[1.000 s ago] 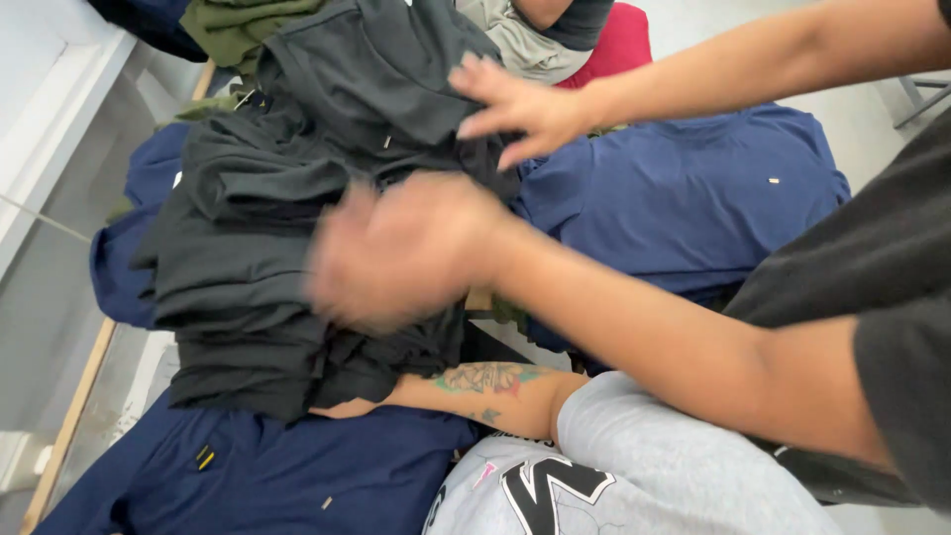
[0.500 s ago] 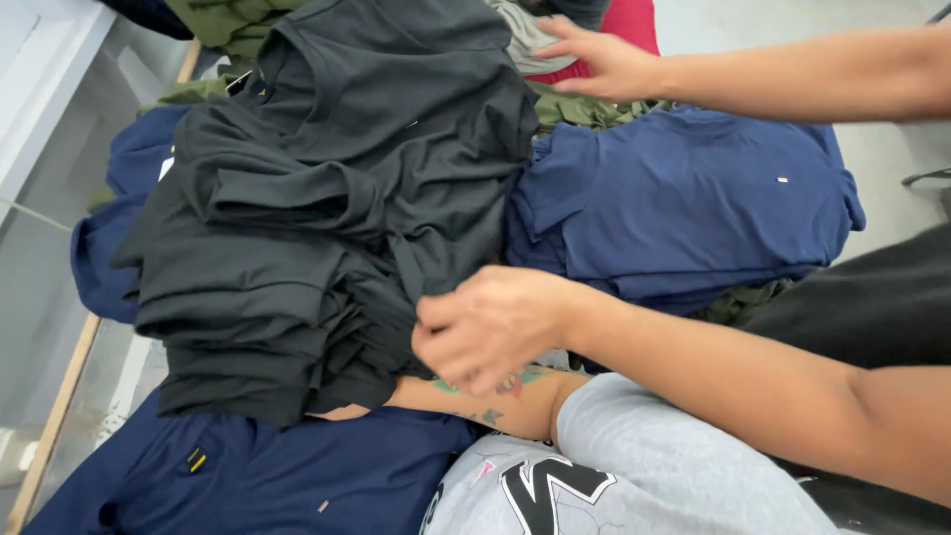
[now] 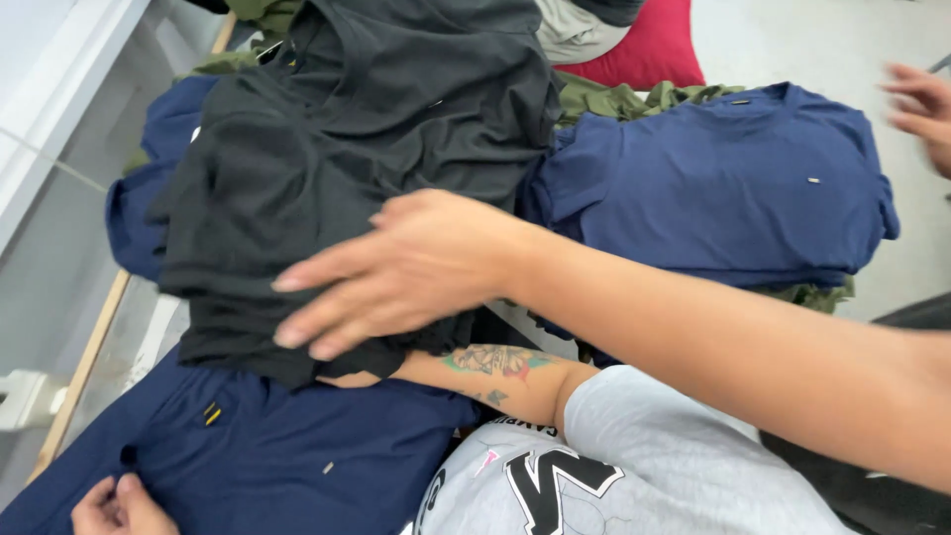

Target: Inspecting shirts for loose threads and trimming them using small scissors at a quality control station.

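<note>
- Black knit cloth lies under the left hand (image 3: 396,272), which is stretched out flat, fingers slightly spread, palm down and gripping nothing; the fingertips reach the lower edge of the stack of folded black garments (image 3: 337,168).
- The stack is soft, matte and thickly layered, with rumpled edges; it sits in the middle of the heap, over a dark navy garment with small yellow marks (image 3: 267,456).
- Half a second ago this hand was curled lower by the stack's near edge; now it has spread further over it.
- Another person's tattooed forearm (image 3: 485,372) is tucked under the stack, above their grey printed T-shirt (image 3: 644,466).
- The right hand (image 3: 921,109), blurred at the frame's right edge, looks loosely open and holds nothing; it has left the red cloth (image 3: 644,50).
- Beside it lies a smooth, squarely folded navy-blue shirt (image 3: 723,188) on olive-green fabric (image 3: 624,99).
</note>
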